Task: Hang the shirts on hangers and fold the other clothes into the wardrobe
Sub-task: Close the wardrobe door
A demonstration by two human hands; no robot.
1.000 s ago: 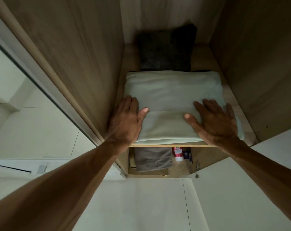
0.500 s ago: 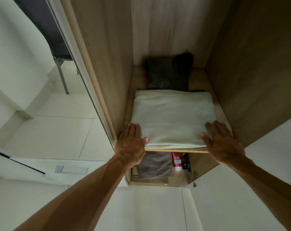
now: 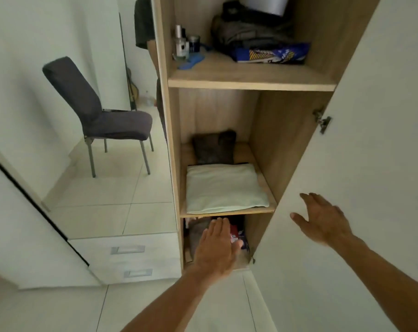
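Note:
A folded pale green cloth (image 3: pixel 224 188) lies flat on the middle shelf (image 3: pixel 227 213) of the open wooden wardrobe. Behind it sits a dark folded garment (image 3: pixel 214 149). My left hand (image 3: pixel 217 248) hovers open below the shelf edge, in front of the lower compartment, holding nothing. My right hand (image 3: pixel 322 218) is spread flat against the inner face of the white wardrobe door (image 3: pixel 361 164), fingers apart.
The upper shelf (image 3: pixel 248 79) holds bottles (image 3: pixel 181 44), a dark bag (image 3: pixel 251 32) and a blue packet (image 3: pixel 272 53). The lower compartment holds grey cloth (image 3: pixel 196 236) and small red items. A mirror at left reflects a dark chair (image 3: pixel 95 111). White drawers (image 3: pixel 129 257) stand at lower left.
Both hands have come off the folded green cloth and drawn back. The left hand dropped below the shelf; the right moved onto the door. The view pulled back and up.

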